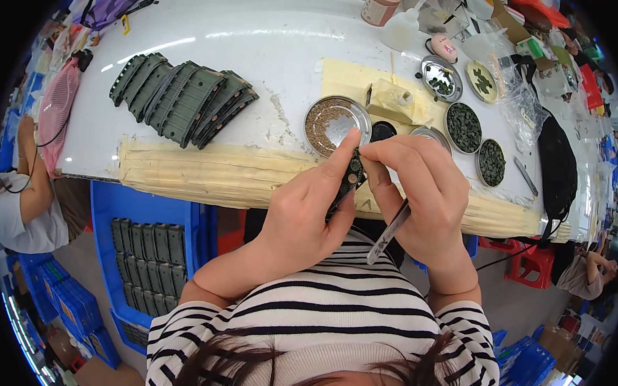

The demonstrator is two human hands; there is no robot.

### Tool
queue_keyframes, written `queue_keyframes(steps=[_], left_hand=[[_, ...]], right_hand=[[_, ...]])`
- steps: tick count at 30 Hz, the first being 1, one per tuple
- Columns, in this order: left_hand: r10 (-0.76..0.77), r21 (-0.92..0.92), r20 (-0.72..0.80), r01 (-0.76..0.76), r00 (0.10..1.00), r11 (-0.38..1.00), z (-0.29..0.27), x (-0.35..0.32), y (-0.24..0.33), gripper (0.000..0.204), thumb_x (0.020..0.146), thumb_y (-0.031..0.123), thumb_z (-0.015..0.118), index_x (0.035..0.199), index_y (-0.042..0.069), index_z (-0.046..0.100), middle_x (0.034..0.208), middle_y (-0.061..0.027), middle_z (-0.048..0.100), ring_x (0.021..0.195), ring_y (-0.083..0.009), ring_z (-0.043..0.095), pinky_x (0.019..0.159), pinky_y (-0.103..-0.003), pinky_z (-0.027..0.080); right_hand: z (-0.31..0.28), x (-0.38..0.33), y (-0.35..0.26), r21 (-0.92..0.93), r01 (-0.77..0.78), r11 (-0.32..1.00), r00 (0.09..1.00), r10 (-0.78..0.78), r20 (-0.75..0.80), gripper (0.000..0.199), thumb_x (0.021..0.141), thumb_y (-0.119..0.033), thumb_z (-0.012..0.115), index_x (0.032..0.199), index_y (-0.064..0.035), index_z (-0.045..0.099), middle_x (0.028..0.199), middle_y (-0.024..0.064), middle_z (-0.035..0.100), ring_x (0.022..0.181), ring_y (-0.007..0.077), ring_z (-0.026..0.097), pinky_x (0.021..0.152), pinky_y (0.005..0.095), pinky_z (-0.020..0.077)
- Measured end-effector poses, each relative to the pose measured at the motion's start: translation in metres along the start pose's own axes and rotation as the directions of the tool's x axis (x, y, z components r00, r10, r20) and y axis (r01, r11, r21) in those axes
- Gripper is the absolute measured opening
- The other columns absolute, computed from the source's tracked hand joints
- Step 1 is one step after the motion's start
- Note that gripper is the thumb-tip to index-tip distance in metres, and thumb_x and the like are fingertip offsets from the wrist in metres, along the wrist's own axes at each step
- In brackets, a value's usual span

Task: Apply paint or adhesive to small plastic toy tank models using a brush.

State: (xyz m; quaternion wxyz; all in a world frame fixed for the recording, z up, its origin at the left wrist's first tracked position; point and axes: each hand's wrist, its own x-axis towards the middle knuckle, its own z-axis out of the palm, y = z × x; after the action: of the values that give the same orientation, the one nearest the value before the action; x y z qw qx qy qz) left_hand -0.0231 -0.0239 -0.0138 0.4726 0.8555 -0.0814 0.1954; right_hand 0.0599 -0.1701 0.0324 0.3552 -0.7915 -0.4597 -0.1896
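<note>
My left hand [298,210] is closed around a narrow dark green plastic part [352,175] with a small round copper-coloured piece on it. The fingertips of my right hand [430,191] press near the upper end of that part. Metal tweezers [388,234] are gripped in the same right hand, their rear end slanting down toward my striped shirt. Just beyond my hands stands a round metal dish [359,114] of tiny brown pieces [319,124]. Similar ribbed green parts [182,101] lie in overlapping rows at left on the table. My fingers partly hide the held part.
Tins of small dark green pieces [463,127] stand at right, near a yellow taped block [396,100] and a black cloth item [558,162]. Yellow tape covers the table's front edge [206,175]. Below left, a blue crate [107,232] holds green parts. Other people sit at both sides.
</note>
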Motion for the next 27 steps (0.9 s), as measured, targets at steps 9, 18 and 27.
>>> queue_keyframes(steps=[9, 18, 27], left_hand=[[0.110, 0.077, -0.039, -0.107, 0.993, 0.991, 0.004, 0.000, -0.003, 0.068, 0.074, -0.011, 0.062, 0.139, -0.010, 0.041, 0.115, -0.0200, 0.064, 0.062, -0.0229, 0.059, 0.057, -0.030, 0.048], [0.115, 0.021, -0.057, -0.114, 0.992, 0.993, 0.006, -0.001, -0.004, 0.075, 0.073, -0.008, 0.062, 0.144, -0.003, 0.040, 0.079, -0.0135, 0.060, 0.065, -0.0261, 0.060, 0.060, -0.033, 0.051], [-0.163, -0.629, 0.133, 0.210, 0.978, 0.748, -0.002, 0.001, -0.022, 0.036, 0.094, -0.006, 0.048, 0.128, -0.001, 0.036, 0.128, -0.0216, 0.056, 0.110, -0.0220, 0.061, 0.095, -0.033, 0.048]], right_hand=[[-0.004, -0.004, -0.006, 0.013, -0.032, 0.999, 0.999, 0.032, 0.022, 0.030, 0.069, 0.000, 0.079, 0.097, -0.0018, 0.068, 0.085, 0.0114, 0.065, 0.073, 0.0268, 0.063, 0.064, 0.0332, 0.0505], [-0.005, -0.002, 0.001, 0.035, 0.094, 0.995, 0.995, -0.095, 0.032, 0.033, 0.069, -0.010, 0.079, 0.097, 0.0003, 0.065, 0.085, 0.0087, 0.063, 0.067, 0.0222, 0.059, 0.057, 0.0313, 0.0452], [-0.025, 0.006, 0.023, -0.043, -0.268, 0.963, 0.945, 0.253, -0.208, 0.027, 0.077, -0.003, 0.076, 0.103, -0.0049, 0.071, 0.075, 0.0047, 0.058, 0.062, 0.0126, 0.054, 0.049, 0.0251, 0.0372]])
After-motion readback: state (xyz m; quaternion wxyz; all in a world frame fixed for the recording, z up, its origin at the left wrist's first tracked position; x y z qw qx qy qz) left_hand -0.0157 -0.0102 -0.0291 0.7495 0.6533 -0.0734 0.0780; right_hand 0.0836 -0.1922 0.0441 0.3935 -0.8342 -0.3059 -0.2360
